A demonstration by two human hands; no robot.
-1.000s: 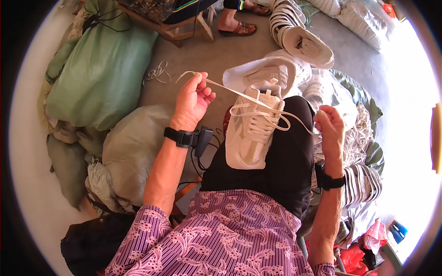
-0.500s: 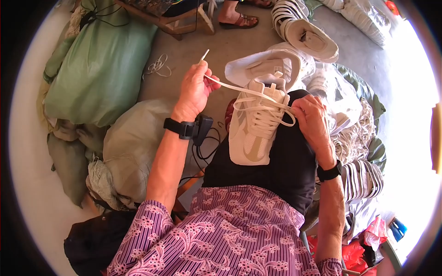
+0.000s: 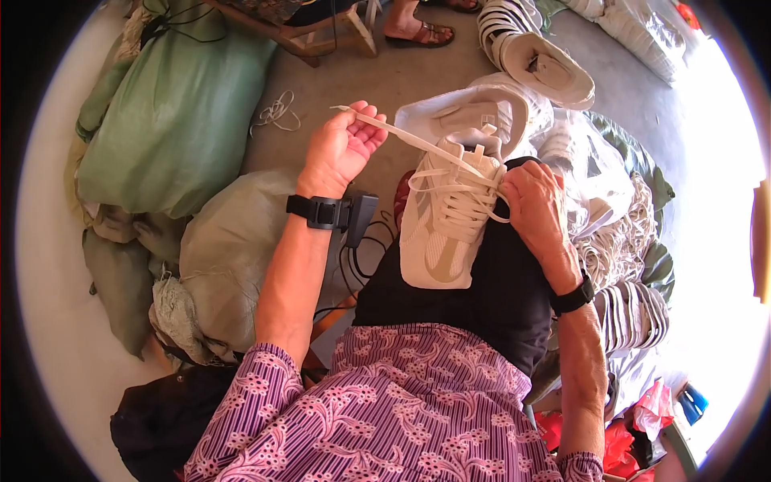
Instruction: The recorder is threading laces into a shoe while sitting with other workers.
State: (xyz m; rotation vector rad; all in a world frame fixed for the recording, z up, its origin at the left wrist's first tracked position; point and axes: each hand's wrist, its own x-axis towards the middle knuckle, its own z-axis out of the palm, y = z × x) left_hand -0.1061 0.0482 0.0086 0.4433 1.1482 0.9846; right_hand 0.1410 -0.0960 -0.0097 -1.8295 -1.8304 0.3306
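A cream lace-up sneaker (image 3: 442,269) rests on my dark-trousered lap, its toe pointing toward me. My left hand (image 3: 341,150) is raised to the left of the shoe, palm partly turned up. Thumb and fingers pinch one end of the flat cream shoelace (image 3: 411,140), whose tip sticks out past the thumb. From there the lace runs taut down to the upper eyelets. At the shoe's right side, my right hand (image 3: 536,210) is closed on a loop of the lace by the top eyelets; its fingertips are partly hidden. Crossed lacing covers the tongue.
Just beyond lie a white shoe (image 3: 462,112) and a stack of pale shoes (image 3: 550,68). On the right are a clear plastic bag (image 3: 598,173) and a heap of laces (image 3: 614,245). Large green sacks (image 3: 173,120) stand left. A co-worker's sandalled foot (image 3: 419,34) shows at the top.
My left hand has turned its palm upward and drawn the lace straighter; the lace tip now points left. My right hand has shifted slightly, and its lace loop looks smaller.
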